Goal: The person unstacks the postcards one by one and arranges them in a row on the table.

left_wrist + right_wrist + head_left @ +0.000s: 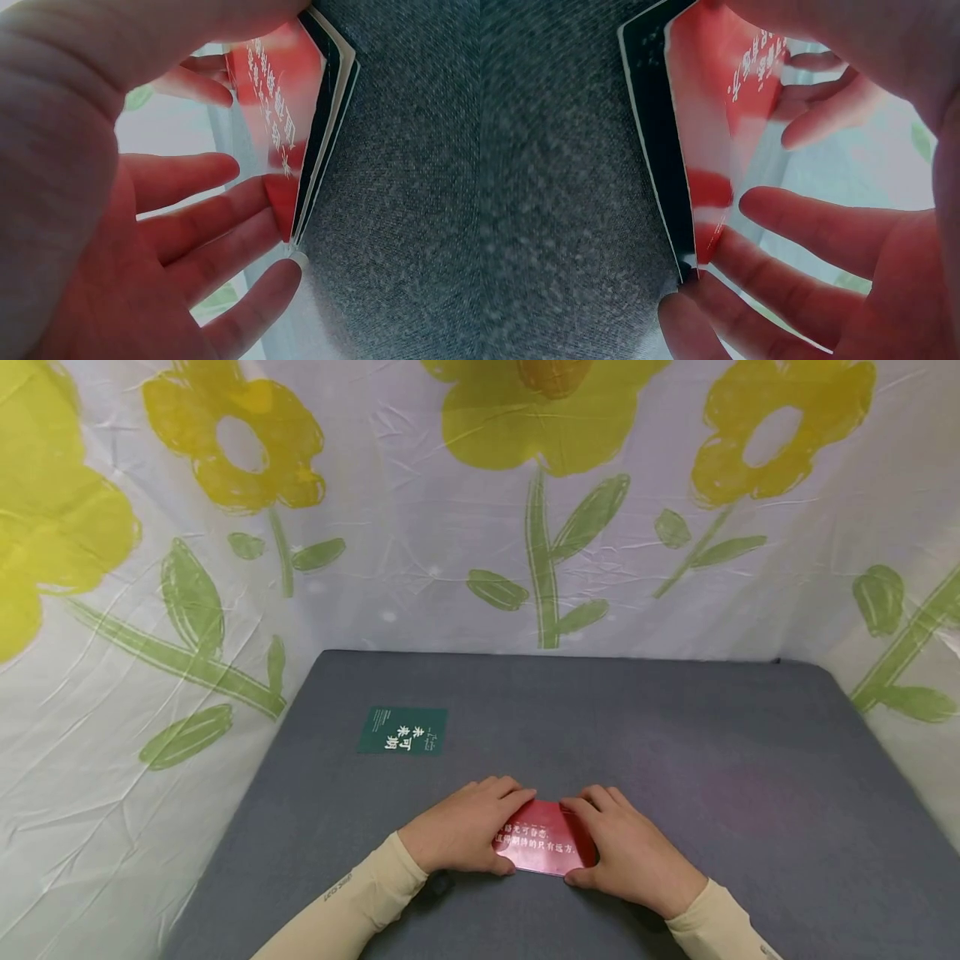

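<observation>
A red card (542,837) with white printed writing lies on top of a small stack of cards, low over the grey table. In the left wrist view, dark and pale card edges (330,97) show beneath the red one. My left hand (474,827) grips the stack's left end, thumb at the near edge and fingers at the far edge. At the right end, my right hand (622,847) holds it the same way. The right wrist view shows a black card (654,105) sticking out a little from under the red card.
A green card (403,731) with white writing lies flat on the grey table (600,718), to the left and farther back. White cloth (420,568) printed with yellow flowers hangs behind the table and along both sides.
</observation>
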The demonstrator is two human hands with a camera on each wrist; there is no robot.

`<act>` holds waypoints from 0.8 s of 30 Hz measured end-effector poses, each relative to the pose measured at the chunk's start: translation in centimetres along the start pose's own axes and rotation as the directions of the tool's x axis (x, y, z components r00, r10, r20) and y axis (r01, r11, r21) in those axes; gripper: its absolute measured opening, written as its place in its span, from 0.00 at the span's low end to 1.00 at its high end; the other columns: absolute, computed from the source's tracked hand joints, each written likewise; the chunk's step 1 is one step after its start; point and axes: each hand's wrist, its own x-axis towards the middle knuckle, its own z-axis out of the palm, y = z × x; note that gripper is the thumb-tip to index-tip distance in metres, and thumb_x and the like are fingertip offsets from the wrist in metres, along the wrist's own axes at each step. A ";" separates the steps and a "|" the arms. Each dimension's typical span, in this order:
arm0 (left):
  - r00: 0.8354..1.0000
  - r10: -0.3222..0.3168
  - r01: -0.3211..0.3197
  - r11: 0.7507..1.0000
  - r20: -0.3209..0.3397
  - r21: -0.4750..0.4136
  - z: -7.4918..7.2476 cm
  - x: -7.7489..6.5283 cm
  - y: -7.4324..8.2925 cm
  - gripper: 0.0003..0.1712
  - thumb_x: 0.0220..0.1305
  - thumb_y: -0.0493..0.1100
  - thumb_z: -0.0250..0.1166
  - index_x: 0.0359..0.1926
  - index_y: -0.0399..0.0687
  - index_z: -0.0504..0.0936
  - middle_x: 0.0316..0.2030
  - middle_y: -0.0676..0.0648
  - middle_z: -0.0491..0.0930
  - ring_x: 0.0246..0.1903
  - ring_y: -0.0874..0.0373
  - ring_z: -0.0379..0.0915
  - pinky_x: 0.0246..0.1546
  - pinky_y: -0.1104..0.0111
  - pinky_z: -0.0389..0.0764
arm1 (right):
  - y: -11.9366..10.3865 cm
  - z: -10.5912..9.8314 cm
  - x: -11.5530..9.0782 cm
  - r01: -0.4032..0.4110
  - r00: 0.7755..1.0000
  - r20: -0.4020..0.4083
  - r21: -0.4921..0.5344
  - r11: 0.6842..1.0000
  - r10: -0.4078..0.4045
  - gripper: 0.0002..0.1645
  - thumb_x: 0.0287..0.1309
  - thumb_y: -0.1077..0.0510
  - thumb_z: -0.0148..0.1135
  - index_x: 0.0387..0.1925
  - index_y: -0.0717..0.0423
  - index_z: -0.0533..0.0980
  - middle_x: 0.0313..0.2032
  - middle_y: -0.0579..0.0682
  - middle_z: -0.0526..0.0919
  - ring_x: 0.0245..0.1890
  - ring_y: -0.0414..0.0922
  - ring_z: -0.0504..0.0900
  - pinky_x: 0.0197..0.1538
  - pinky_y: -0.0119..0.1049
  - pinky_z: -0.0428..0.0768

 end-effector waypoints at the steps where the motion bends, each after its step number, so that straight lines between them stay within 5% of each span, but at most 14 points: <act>1: 1.000 0.001 -0.001 1.000 -0.001 -0.002 0.0 0.0 0.0 0.52 0.55 0.58 0.83 0.78 0.51 0.72 0.68 0.53 0.77 0.66 0.56 0.73 0.69 0.58 0.78 | 0.0 0.0 0.0 0.000 1.000 0.002 0.004 1.000 0.000 0.49 0.39 0.43 0.90 0.64 0.53 0.80 0.54 0.45 0.81 0.55 0.45 0.77 0.55 0.48 0.87; 24: 1.000 -0.013 0.012 1.000 0.013 0.015 -0.1 -0.2 0.2 0.51 0.54 0.59 0.84 0.77 0.54 0.74 0.65 0.54 0.77 0.62 0.59 0.74 0.67 0.62 0.80 | -0.2 0.1 -0.1 0.014 1.000 0.001 0.019 1.000 -0.014 0.50 0.39 0.44 0.90 0.65 0.55 0.79 0.54 0.46 0.81 0.54 0.45 0.76 0.54 0.46 0.88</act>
